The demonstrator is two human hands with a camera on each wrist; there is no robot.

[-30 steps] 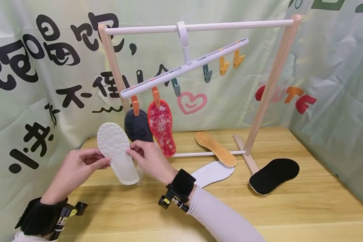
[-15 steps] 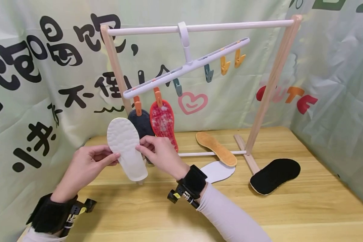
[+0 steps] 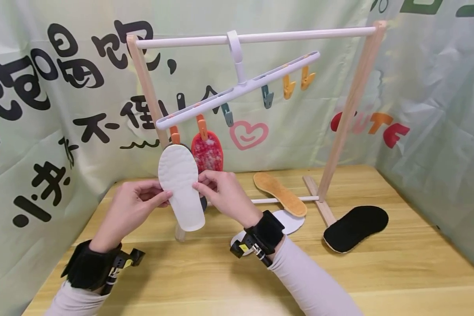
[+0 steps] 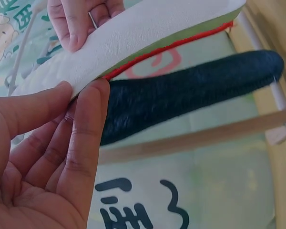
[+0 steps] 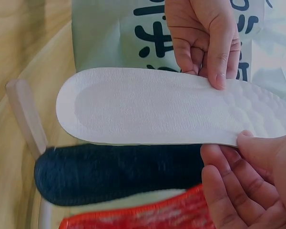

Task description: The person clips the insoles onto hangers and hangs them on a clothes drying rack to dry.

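A white insole (image 3: pixel 183 188) with a bumpy upper half is held upright between both hands. My left hand (image 3: pixel 136 206) pinches its left edge between thumb and fingers; my right hand (image 3: pixel 229 195) pinches the right edge at much the same height. Just behind it hang a dark blue insole (image 5: pixel 119 174), mostly covered in the head view, and a red-and-white insole (image 3: pixel 207 151), its lower part hidden by my right hand. Orange clips (image 3: pixel 202 127) hold these two from the left, lower end of a tilted white clip hanger (image 3: pixel 221 98).
The hanger hooks over the white bar (image 3: pixel 300 34) of a wooden-legged rack (image 3: pixel 349 105). Grey-blue clips (image 3: pixel 267 97) and yellow clips (image 3: pixel 288 87) hang unused along it. On the table lie a tan insole (image 3: pixel 280 193), a flat white insole (image 3: pixel 290 221) and a black insole (image 3: pixel 357 228).
Both hands have carried the white insole right and slightly up, so that it now covers most of the dark blue insole. The right hand now hides the red insole's lower part.
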